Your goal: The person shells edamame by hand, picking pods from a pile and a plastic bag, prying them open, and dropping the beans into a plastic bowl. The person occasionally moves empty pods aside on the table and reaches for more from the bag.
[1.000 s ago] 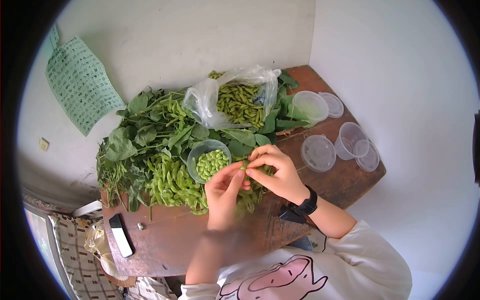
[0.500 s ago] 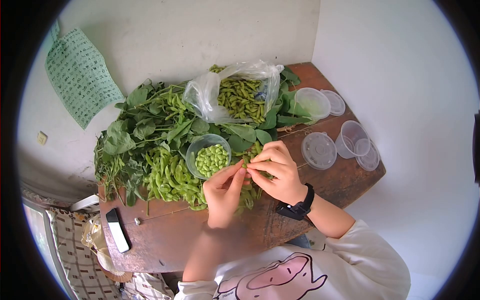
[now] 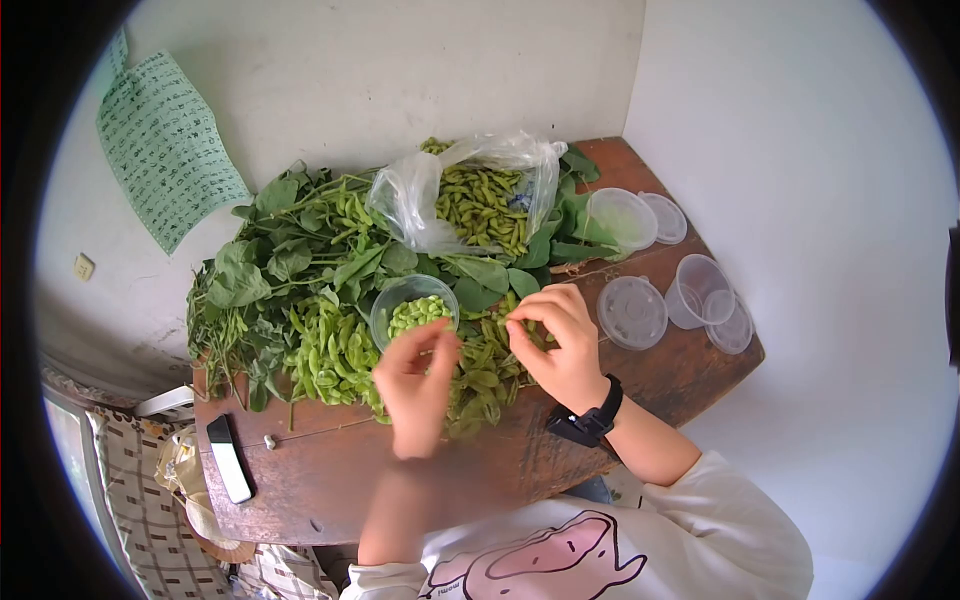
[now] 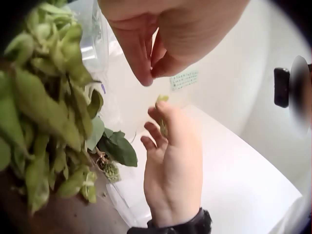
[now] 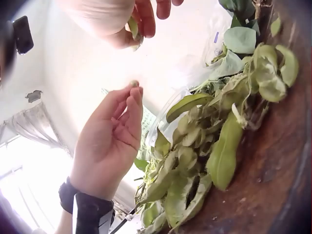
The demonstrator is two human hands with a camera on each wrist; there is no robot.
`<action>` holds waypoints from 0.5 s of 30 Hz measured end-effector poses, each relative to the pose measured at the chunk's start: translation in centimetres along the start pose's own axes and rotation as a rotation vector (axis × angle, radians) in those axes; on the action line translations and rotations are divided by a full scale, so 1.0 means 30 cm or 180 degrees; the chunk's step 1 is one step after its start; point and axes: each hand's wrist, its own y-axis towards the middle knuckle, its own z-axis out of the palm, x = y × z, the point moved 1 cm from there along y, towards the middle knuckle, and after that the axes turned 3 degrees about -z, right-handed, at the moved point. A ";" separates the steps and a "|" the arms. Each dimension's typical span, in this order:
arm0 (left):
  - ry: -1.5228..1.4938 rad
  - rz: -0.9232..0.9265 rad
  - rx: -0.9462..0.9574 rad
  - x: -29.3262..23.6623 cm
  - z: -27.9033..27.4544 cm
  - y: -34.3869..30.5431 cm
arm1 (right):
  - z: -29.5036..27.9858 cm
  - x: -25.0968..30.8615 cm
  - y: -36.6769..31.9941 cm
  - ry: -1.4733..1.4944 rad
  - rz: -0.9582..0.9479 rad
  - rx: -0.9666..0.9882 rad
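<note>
My left hand [image 3: 412, 385] is close by the near rim of a clear plastic bowl [image 3: 374, 325] of shelled green soybeans [image 3: 415, 315]. Thumb and fingertips pinch a small greenish bean [image 5: 134, 84], seen in the right wrist view. My right hand [image 3: 558, 345], wearing a black wrist strap, hovers over the pod pile to the bowl's right. Between its thumb and fingers sits a green soybean pod [image 5: 132, 28], partly hidden by the fingers. Opened, emptied pods [image 3: 480, 385] lie below and between the hands. Whole pods [image 3: 335, 355] are heaped left of the bowl.
Leafy soybean stalks [image 3: 280, 230] spread across the back of the wooden table [image 3: 340, 480]. A clear bag [image 3: 410, 200] of darker pods stands behind the bowl. Plastic tubs [image 3: 693, 290] and lids [image 3: 632, 312] are at right, a phone [image 3: 230, 460] at front left.
The hands were together at one pod; now they are apart. My left hand has moved left to the bowl, while the right stays in nearly the same place with the pod.
</note>
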 end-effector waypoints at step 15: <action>0.2120 0.1393 -0.1006 0.006 -0.077 0.063 | -0.034 -0.102 0.148 -0.0723 0.0230 0.1122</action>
